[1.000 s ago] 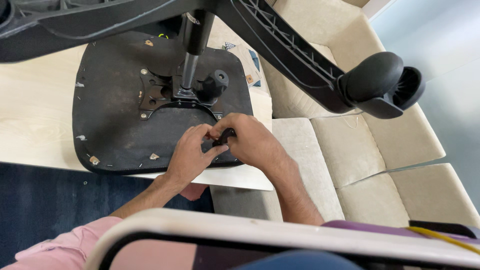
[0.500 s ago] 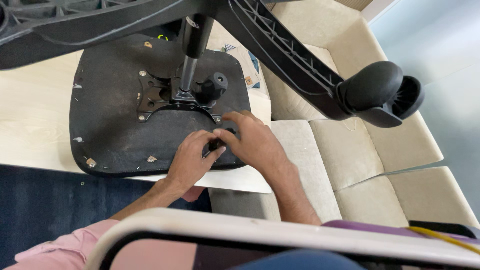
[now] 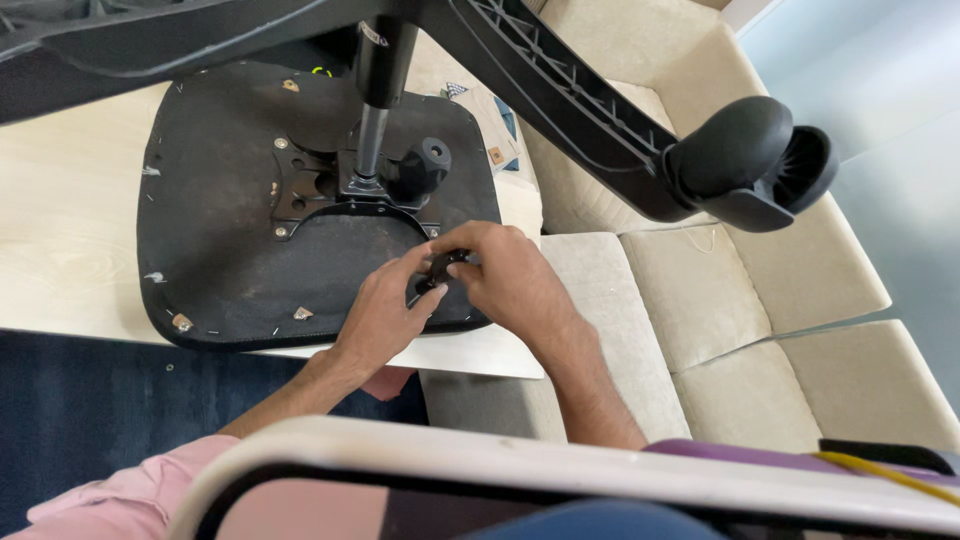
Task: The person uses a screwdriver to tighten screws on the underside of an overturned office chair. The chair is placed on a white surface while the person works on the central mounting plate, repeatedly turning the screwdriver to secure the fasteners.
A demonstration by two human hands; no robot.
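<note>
Two hands together over the near edge of an upturned black chair seat [image 3: 230, 250] lying on the pale counter [image 3: 70, 260]: left hand [image 3: 385, 315] and right hand [image 3: 510, 280] both pinching a small black knob [image 3: 440, 268]. Above, chair post [image 3: 375, 110] and caster wheel [image 3: 745, 160]; beige sofa [image 3: 700, 290] alongside.
</note>
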